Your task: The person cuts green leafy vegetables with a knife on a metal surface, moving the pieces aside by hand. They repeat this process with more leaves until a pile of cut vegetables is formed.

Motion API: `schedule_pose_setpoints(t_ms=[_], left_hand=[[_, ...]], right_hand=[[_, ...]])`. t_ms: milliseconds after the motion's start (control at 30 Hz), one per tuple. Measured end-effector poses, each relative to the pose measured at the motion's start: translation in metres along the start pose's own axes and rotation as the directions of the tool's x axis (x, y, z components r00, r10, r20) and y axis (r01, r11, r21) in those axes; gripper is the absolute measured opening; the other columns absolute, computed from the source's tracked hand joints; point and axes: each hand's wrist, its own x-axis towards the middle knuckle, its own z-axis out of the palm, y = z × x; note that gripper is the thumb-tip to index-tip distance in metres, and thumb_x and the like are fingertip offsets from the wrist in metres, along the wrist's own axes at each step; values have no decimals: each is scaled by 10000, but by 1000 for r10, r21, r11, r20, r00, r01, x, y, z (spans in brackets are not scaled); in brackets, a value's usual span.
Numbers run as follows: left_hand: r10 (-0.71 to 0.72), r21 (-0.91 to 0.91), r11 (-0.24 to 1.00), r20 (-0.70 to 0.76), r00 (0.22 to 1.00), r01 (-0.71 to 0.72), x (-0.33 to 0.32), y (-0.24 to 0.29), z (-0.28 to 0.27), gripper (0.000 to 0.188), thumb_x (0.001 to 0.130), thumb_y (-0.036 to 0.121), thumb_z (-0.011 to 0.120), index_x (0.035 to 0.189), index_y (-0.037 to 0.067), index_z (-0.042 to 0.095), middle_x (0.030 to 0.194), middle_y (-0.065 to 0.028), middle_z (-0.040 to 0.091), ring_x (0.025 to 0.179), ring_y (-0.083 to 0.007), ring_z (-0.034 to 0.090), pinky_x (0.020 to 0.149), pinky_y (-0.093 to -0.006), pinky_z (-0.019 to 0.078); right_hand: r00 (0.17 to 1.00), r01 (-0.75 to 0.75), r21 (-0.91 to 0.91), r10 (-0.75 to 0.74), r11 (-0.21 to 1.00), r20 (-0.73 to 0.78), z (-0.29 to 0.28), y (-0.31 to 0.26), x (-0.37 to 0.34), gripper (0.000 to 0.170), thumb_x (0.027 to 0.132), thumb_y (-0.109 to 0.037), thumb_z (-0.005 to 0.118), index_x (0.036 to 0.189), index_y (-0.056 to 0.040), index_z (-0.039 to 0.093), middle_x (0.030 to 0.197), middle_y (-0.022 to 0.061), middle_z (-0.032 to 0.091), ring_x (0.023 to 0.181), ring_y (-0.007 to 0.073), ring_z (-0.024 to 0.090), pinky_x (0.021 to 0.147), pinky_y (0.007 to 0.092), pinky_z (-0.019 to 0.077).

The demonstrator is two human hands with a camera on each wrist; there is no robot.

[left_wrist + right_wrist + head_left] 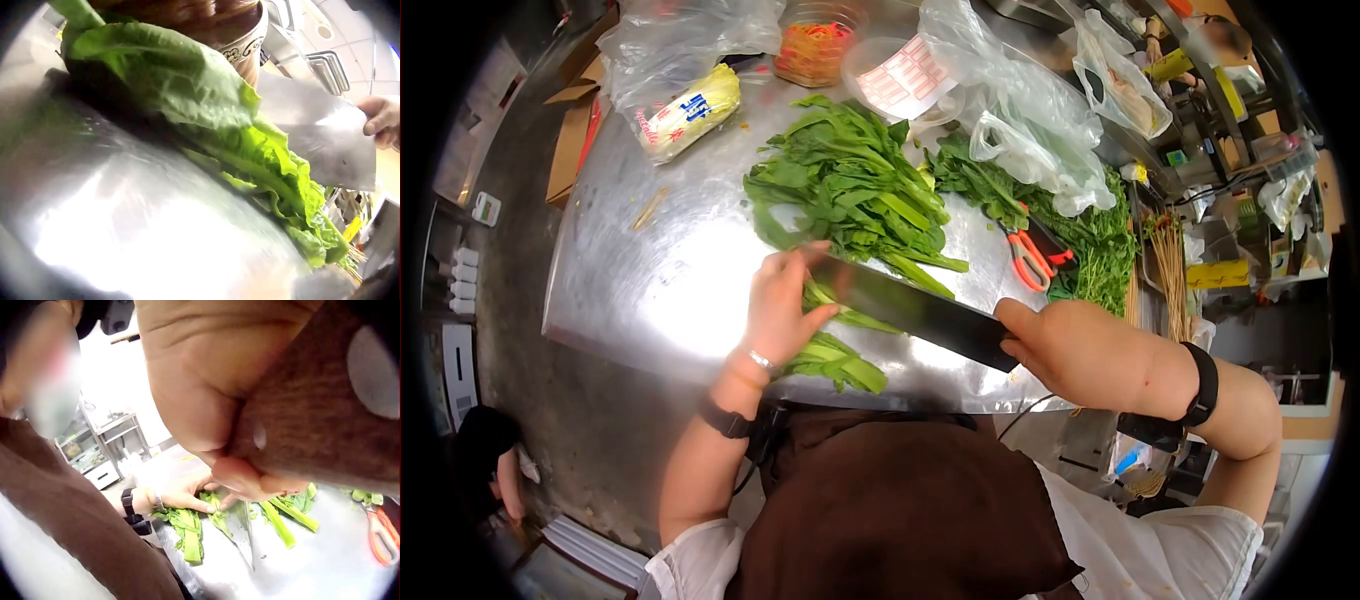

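Observation:
My right hand (1050, 345) grips the wooden handle (325, 419) of a broad knife (910, 305), its blade slanting toward my left hand (780, 305). Stalks of leafy greens (215, 509) are held under the left hand's fingers and thumb, right beside the blade. Another piece of greens (835, 360) lies nearer the table's front edge. Beyond the blade is a large leafy pile (850, 180). The left wrist view shows a broad leaf (181, 81) up close, the blade (325, 125) behind it and part of the right hand (384, 122).
A metal table (620, 300) bears a wrapped yellow package (690, 115), a tub of orange-red shreds (815, 50) and plastic bags (1030, 110). Orange-handled scissors (1030, 262) lie by more greens (1095, 245) at the right, near thin sticks (1168, 270). Another person (495, 460) is at lower left.

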Motion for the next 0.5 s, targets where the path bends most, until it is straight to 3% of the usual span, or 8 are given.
schedule_pose_setpoints(t_ms=[100, 367, 467, 500], left_hand=[[55, -6, 998, -18, 998, -55, 1, -10, 4, 738, 705, 85, 888, 1368, 50, 565, 1355, -67, 653, 1130, -301, 574, 996, -415, 481], [47, -49, 998, -30, 998, -48, 2, -6, 3, 764, 711, 69, 877, 1399, 99, 546, 1158, -16, 762, 1186, -308, 559, 1062, -423, 426], [48, -51, 998, -14, 999, -49, 4, -4, 2, 771, 713, 64, 875, 1407, 115, 543, 1158, -10, 763, 1206, -308, 554, 1079, -429, 411], [45, -47, 998, -9, 999, -45, 4, -4, 2, 773, 713, 62, 876, 1408, 120, 543, 1164, -9, 762, 1211, -308, 553, 1083, -431, 407]], right_hand=[[999, -37, -47, 39, 998, 30, 3, -3, -2, 208, 1029, -200, 590, 1104, -36, 485, 632, 220, 597, 629, 479, 612, 566, 560, 477], [997, 4, -141, 8, 990, 81, 13, 4, -12, 207, 962, -111, 598, 1109, -16, 486, 626, 204, 611, 610, 455, 638, 531, 549, 499], [997, 55, -158, -45, 986, 66, 14, 10, -16, 249, 901, -56, 603, 1118, -4, 491, 623, 189, 611, 598, 435, 645, 509, 532, 499], [994, 53, -179, -34, 982, 105, 13, 11, -16, 321, 895, -38, 590, 1193, 14, 483, 641, 183, 619, 617, 425, 651, 518, 518, 503]])
